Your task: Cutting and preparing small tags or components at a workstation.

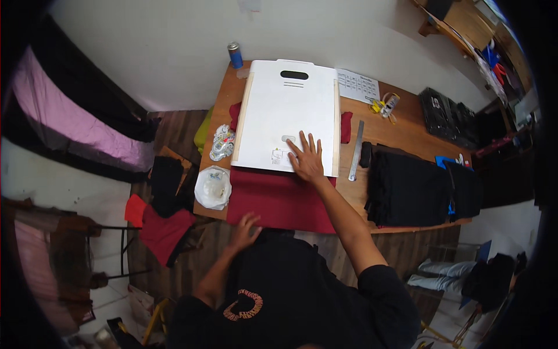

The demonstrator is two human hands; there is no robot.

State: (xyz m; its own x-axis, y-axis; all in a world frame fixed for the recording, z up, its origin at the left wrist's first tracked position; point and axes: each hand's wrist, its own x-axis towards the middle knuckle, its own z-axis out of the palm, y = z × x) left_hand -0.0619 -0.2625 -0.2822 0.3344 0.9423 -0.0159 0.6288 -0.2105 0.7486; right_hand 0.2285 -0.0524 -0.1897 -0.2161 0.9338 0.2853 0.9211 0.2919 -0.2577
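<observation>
White walls [174, 64] are enclosing a brown wooden table [410, 132]; its back edge is running close to the wall, and its front edge is facing the person's black shirt [273, 273]. On its left side, a white faceted bowl [213, 187] and a crumpled clear-and-silver packet [222, 143] are crowding the border, leaving little room there; on its right, a strip of bare wood is showing around a narrow steel ruler [356, 151], before a thick stack of folded black cloth [407, 192] is filling the near corner; more wood is showing behind that stack, toward a black hard case [444, 116].

Mid-table, a flat white rectangular board with a dark handle slot [290, 110] is lying over maroon fabric [279, 200]; the fabric is emerging below the board's near edge and reaching the table's front edge, with small bits peeking out at both sides. The right hand [308, 160] is resting spread and ungripping on the board's lower right part; the left hand [245, 232] is hovering or resting by the fabric's front edge, fingers loosely bent and parted, grasping nothing visible; whether it is touching the fabric, I cannot tell.
</observation>
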